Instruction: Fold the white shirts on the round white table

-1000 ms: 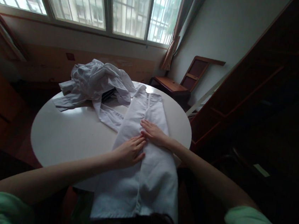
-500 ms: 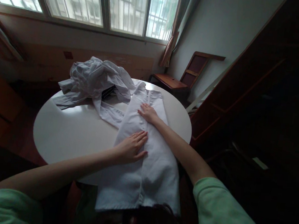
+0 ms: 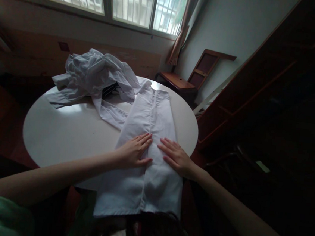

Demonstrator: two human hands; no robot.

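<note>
A white garment (image 3: 130,190) lies spread lengthwise, with a seam running down its middle and its near end hanging past the table's front edge. My left hand (image 3: 135,150) rests flat on it, left of the seam, fingers stretched out. On the other side of the seam my right hand (image 3: 176,157) lies flat with spread fingers, level with the left. A white sleeve-like piece (image 3: 113,114) extends from the garment's left side. Beyond it sits a crumpled heap of white cloth (image 3: 90,74), with something dark and striped showing under it.
A round white table (image 3: 68,135) carries the cloth. Behind it, at the right, stands a wooden chair (image 3: 178,80) by the wall. A dark wooden panel (image 3: 252,75) slants along the right side. Barred windows (image 3: 130,2) line the back.
My right hand has come back from the far part of the garment to beside my left hand. The left hand stays on the cloth. The view has shifted slightly.
</note>
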